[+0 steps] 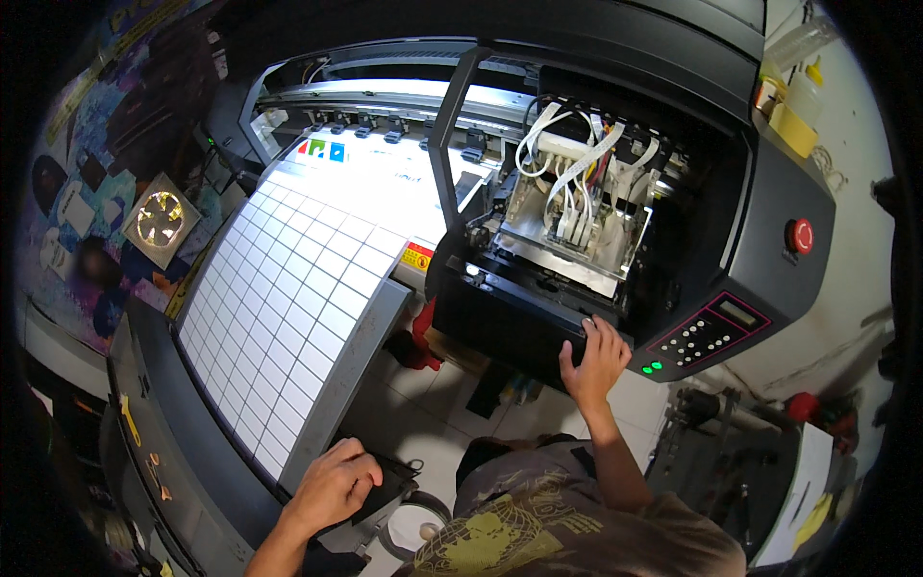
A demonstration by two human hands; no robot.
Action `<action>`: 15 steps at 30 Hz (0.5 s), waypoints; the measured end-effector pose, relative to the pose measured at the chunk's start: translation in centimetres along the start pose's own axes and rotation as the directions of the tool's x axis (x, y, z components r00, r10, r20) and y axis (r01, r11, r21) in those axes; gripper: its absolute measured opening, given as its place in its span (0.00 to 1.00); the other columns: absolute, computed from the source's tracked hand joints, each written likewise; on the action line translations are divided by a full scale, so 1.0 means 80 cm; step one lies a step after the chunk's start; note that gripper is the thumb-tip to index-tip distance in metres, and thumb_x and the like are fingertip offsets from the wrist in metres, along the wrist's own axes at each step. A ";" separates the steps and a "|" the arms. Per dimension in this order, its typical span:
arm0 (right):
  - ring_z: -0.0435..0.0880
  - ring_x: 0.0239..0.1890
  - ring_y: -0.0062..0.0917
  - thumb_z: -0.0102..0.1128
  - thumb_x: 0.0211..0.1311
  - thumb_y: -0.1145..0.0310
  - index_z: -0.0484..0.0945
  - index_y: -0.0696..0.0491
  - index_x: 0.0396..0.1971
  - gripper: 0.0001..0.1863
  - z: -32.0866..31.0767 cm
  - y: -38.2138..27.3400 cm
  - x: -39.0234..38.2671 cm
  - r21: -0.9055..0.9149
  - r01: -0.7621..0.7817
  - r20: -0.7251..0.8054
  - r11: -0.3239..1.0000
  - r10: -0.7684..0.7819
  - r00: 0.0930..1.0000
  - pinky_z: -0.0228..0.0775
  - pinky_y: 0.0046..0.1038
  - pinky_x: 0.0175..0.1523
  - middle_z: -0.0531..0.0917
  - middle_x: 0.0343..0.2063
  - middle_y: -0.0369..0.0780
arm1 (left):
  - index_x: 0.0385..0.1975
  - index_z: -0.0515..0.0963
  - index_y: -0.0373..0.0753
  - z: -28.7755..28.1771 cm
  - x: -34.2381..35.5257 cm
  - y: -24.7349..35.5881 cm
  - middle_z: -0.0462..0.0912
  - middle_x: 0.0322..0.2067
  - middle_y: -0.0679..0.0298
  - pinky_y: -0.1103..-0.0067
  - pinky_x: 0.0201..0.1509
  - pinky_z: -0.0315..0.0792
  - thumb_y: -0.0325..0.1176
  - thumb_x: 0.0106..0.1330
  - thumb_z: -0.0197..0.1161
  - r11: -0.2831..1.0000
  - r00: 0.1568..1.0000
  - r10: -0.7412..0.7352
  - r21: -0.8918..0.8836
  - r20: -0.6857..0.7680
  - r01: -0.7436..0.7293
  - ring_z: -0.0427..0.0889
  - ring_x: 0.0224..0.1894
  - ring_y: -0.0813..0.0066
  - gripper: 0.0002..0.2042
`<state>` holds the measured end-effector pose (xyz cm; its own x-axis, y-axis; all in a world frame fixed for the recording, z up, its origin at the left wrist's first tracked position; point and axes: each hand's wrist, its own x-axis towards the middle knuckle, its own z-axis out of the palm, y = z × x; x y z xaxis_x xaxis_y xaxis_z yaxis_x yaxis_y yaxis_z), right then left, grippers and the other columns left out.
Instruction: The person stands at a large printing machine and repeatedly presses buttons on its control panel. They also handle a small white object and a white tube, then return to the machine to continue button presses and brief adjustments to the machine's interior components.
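A large-format printer fills the view, its carriage bay uncovered on the right. My right hand (596,363) rests on the top edge of the black front panel (510,327), fingers spread. Behind that panel sits the print carriage (577,207), with white ribbon cables (586,163) looping over it. My left hand (332,486) is lower left, curled, by the near corner of the grey-edged platen (356,351). Whatever its fingers hold, if anything, is hidden. A white sheet with a black grid (288,308) drapes over the platen, with small coloured prints near its far end.
At right are a control panel (710,332) with lit green buttons and a red emergency stop button (799,236). Below my left hand stands a round white container (411,527). A square fan (161,223) glows at far left. A yellow cutter (131,421) lies on the left ledge.
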<state>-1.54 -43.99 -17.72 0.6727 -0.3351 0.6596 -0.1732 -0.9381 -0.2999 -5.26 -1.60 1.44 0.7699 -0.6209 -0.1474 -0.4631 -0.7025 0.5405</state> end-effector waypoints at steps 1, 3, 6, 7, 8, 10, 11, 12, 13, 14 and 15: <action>0.74 0.65 0.41 0.65 0.63 0.57 0.78 0.53 0.58 0.26 0.000 0.000 0.000 -0.003 -0.001 0.001 1.000 0.001 1.000 0.55 0.45 0.68 0.79 0.61 0.44 | 0.32 0.82 0.42 0.000 0.000 0.000 0.73 0.34 0.60 0.66 0.43 0.75 0.22 0.61 0.63 1.000 1.000 -0.024 0.005 0.007 0.024 0.79 0.41 0.58 0.05; 0.74 0.65 0.41 0.65 0.63 0.56 0.78 0.54 0.58 0.26 0.001 0.001 0.000 -0.009 -0.002 0.004 1.000 0.002 1.000 0.55 0.45 0.68 0.79 0.61 0.44 | 0.33 0.82 0.42 0.000 -0.001 0.000 0.73 0.34 0.60 0.66 0.43 0.75 0.22 0.61 0.63 0.995 0.995 -0.098 0.022 0.030 0.098 0.79 0.41 0.58 0.06; 0.74 0.65 0.41 0.65 0.63 0.56 0.78 0.53 0.58 0.26 0.001 0.001 0.000 -0.012 -0.003 0.011 1.000 0.003 1.000 0.55 0.45 0.67 0.79 0.61 0.44 | 0.32 0.81 0.41 0.002 0.001 0.001 0.74 0.34 0.61 0.66 0.44 0.75 0.22 0.61 0.62 0.998 0.998 -0.052 -0.021 -0.034 0.051 0.79 0.41 0.58 0.06; 0.74 0.65 0.41 0.65 0.64 0.56 0.78 0.53 0.58 0.26 0.001 0.001 0.000 -0.011 -0.003 0.011 1.000 0.003 1.000 0.55 0.45 0.67 0.79 0.61 0.44 | 0.32 0.82 0.41 0.002 0.001 0.001 0.74 0.34 0.60 0.67 0.43 0.75 0.21 0.60 0.62 0.999 0.999 -0.033 -0.015 -0.042 0.033 0.79 0.41 0.59 0.06; 0.74 0.65 0.41 0.64 0.64 0.56 0.78 0.53 0.58 0.26 0.001 0.001 0.000 -0.010 -0.003 0.010 1.000 0.003 1.000 0.55 0.45 0.67 0.79 0.61 0.44 | 0.33 0.83 0.40 0.003 0.002 0.001 0.74 0.34 0.60 0.68 0.43 0.74 0.20 0.60 0.62 1.000 0.999 -0.015 -0.010 -0.050 0.015 0.79 0.40 0.59 0.06; 0.74 0.65 0.41 0.64 0.64 0.56 0.78 0.53 0.57 0.26 0.002 0.001 0.000 -0.010 -0.003 0.010 1.000 0.003 1.000 0.55 0.45 0.67 0.79 0.61 0.44 | 0.33 0.83 0.40 0.003 0.003 0.001 0.74 0.35 0.60 0.68 0.42 0.74 0.20 0.59 0.62 1.000 0.998 0.010 0.003 -0.065 -0.010 0.79 0.41 0.60 0.07; 0.74 0.65 0.41 0.64 0.64 0.56 0.78 0.53 0.57 0.26 0.002 0.001 0.000 -0.011 -0.002 0.009 1.000 0.002 1.000 0.55 0.45 0.67 0.79 0.61 0.44 | 0.32 0.82 0.40 0.002 0.003 0.001 0.74 0.35 0.60 0.68 0.43 0.75 0.20 0.59 0.62 1.000 0.997 0.018 0.009 -0.071 -0.017 0.79 0.41 0.59 0.07; 0.74 0.65 0.41 0.64 0.64 0.56 0.78 0.53 0.57 0.26 0.002 0.001 0.000 -0.011 -0.002 0.009 1.000 0.002 1.000 0.55 0.45 0.67 0.79 0.61 0.44 | 0.32 0.81 0.40 0.002 0.003 0.001 0.74 0.36 0.60 0.67 0.43 0.75 0.20 0.58 0.62 1.000 0.997 0.010 0.012 -0.072 -0.009 0.79 0.42 0.59 0.07; 0.74 0.65 0.41 0.64 0.63 0.56 0.78 0.53 0.57 0.26 0.002 0.001 0.000 -0.013 -0.001 0.010 1.000 0.002 1.000 0.55 0.45 0.68 0.79 0.61 0.44 | 0.32 0.81 0.40 0.002 0.003 0.001 0.74 0.36 0.60 0.67 0.43 0.75 0.20 0.58 0.62 1.000 0.997 0.011 0.008 -0.076 -0.011 0.79 0.42 0.59 0.07; 0.74 0.65 0.41 0.64 0.63 0.56 0.78 0.53 0.57 0.26 0.002 0.001 0.000 -0.015 -0.002 0.009 1.000 0.002 1.000 0.55 0.45 0.68 0.79 0.61 0.44 | 0.33 0.81 0.40 0.002 0.003 0.001 0.74 0.36 0.60 0.67 0.43 0.75 0.20 0.58 0.62 1.000 0.997 -0.002 0.001 -0.074 0.002 0.79 0.42 0.59 0.07; 0.74 0.65 0.41 0.64 0.63 0.56 0.78 0.53 0.57 0.26 0.002 0.001 0.000 -0.017 -0.002 0.010 1.000 0.002 1.000 0.55 0.45 0.68 0.79 0.61 0.44 | 0.33 0.81 0.40 0.002 0.003 0.001 0.74 0.36 0.60 0.67 0.43 0.75 0.19 0.58 0.62 0.999 0.997 -0.033 -0.011 -0.063 0.033 0.79 0.42 0.59 0.07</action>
<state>-1.45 -44.04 -17.90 0.6793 -0.3364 0.6522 -0.1871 -0.9388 -0.2894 -5.23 -1.87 1.30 0.8111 -0.5740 -0.1126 -0.4329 -0.7185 0.5444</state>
